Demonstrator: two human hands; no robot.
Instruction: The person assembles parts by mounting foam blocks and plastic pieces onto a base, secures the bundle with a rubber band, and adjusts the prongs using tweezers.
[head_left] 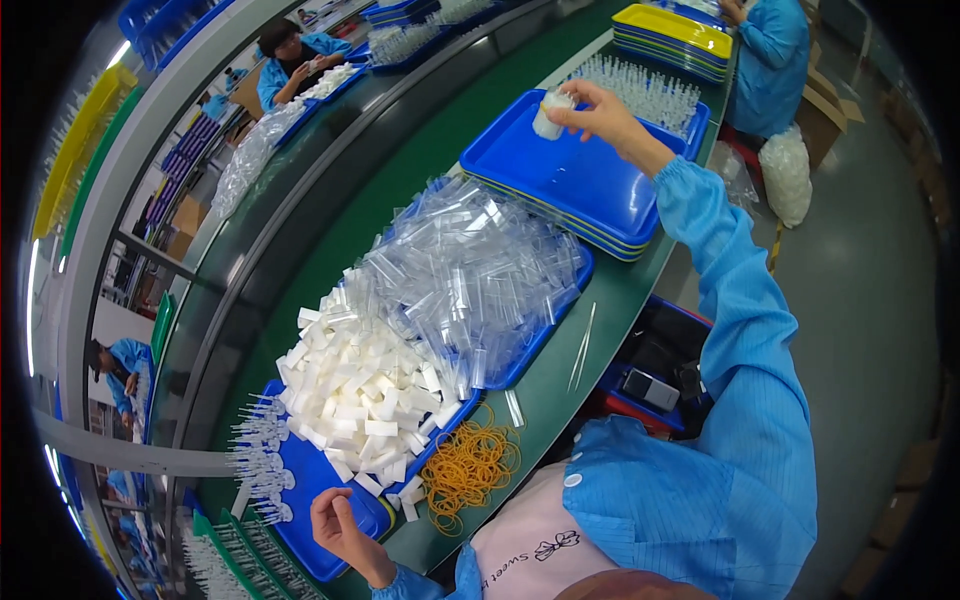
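Note:
My right hand (595, 118) is raised over the far end of a stack of blue trays (560, 180). It grips a small whitish, partly see-through cylindrical piece (550, 116) between thumb and fingers. At the lower left, my left hand (345, 530) hovers by a blue tray (315, 500), fingers curled in; whatever they may hold is hidden. Close to it lies a large heap of white foam blocks (365, 390). Beyond the blocks a pile of clear plastic sleeves (470, 270) fills another blue tray (572, 310). Orange rubber bands (470, 465) are heaped near me.
Metal tweezers (583, 345) lie on the green bench near its edge. Rows of clear upright pieces (640, 95) stand behind the tray stack. White-stemmed pieces (262, 455) lie at the left. Nearby, co-workers in blue sit or stand. A dark crate (660, 365) is below the bench.

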